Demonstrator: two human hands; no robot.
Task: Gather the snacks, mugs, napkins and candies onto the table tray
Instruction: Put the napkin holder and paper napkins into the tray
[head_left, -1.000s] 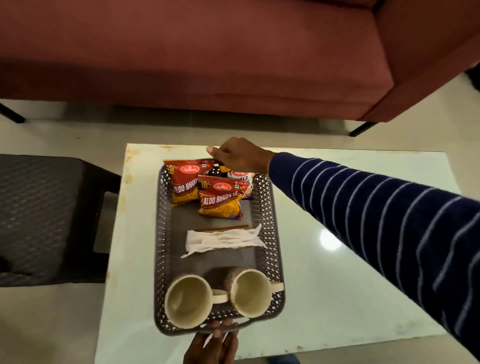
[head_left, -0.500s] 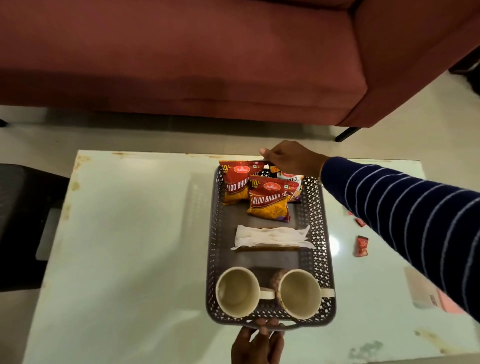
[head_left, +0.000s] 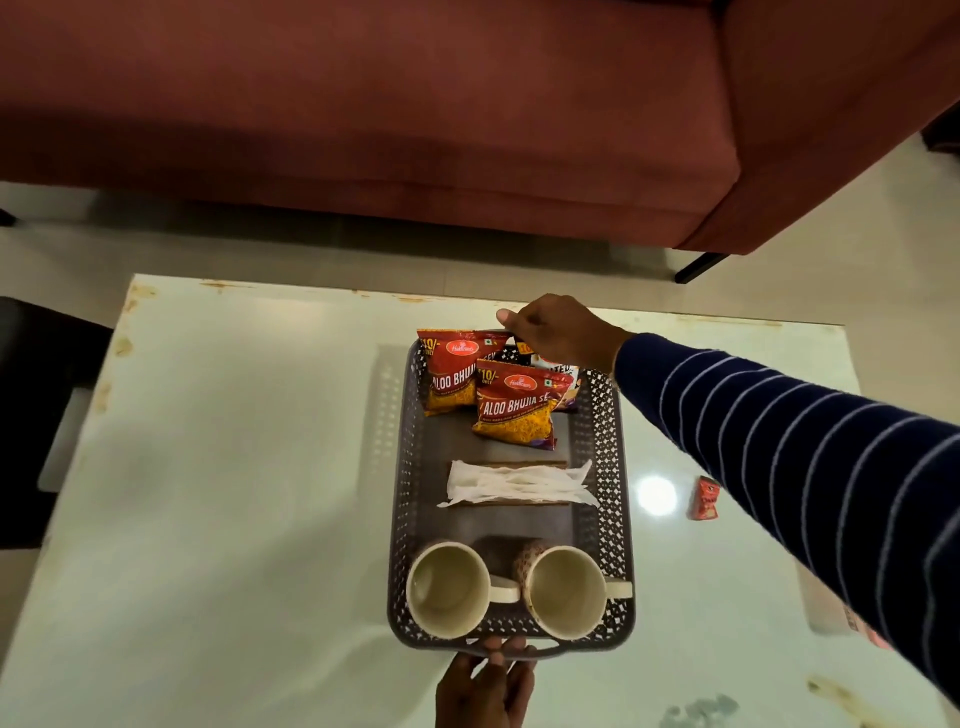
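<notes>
Two hands on the tray (head_left: 405, 467): right hand (head_left: 556, 332) curled over its far rim, left hand (head_left: 488, 686) gripping the near handle, apparently. Inside: snack packets (head_left: 514, 405) at far end, napkins (head_left: 514, 483) mid-tray, mugs (head_left: 449, 590) at near end. Red candy (head_left: 705, 499) on table (head_left: 234, 493), beside right edge.

We see a pale, glossy table (head_left: 234, 519) with rust-coloured chips along its far edge. On it rests a dark perforated tray (head_left: 602, 467), near the middle. To the tray's right a small red candy (head_left: 705, 499) lies on the table, apart from it.
</notes>
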